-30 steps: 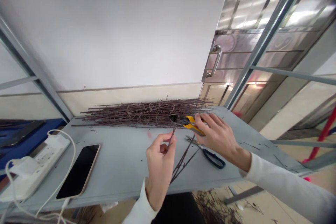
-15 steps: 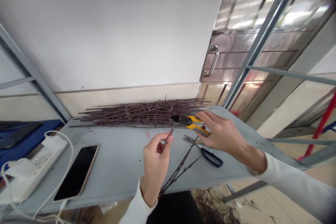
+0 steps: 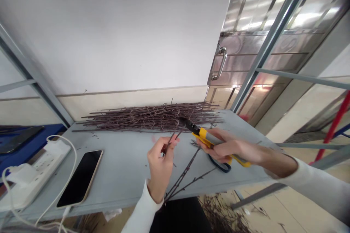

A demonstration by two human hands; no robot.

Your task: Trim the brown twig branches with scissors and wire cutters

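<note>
Thin dark twigs (image 3: pixel 168 143) are pinched between the thumb and fingers of my left hand (image 3: pixel 161 160), above the middle of the grey table. My right hand (image 3: pixel 222 145) is wrapped round yellow-and-grey handled pliers (image 3: pixel 203 135), slightly blurred. Their dark jaws point left, close to the twig tips and in front of the twig bundle. That long bundle of brown twigs (image 3: pixel 153 116) lies along the wall. Loose branches (image 3: pixel 186 171) slant from the table's front edge up toward my right hand. Beneath that hand lie dark-handled scissors (image 3: pixel 222 167), partly covered.
A phone (image 3: pixel 80 178) lies at the left beside a white power strip (image 3: pixel 35 174) with cables. Farther left is a blue item (image 3: pixel 51 134). Metal posts (image 3: pixel 254 65) rise at both table ends. Twig scraps (image 3: pixel 224 213) litter the floor.
My right hand has turned and shifted slightly right and down, and the pliers' handles now lie closer together. My left hand has moved slightly left, its twigs tilted differently.
</note>
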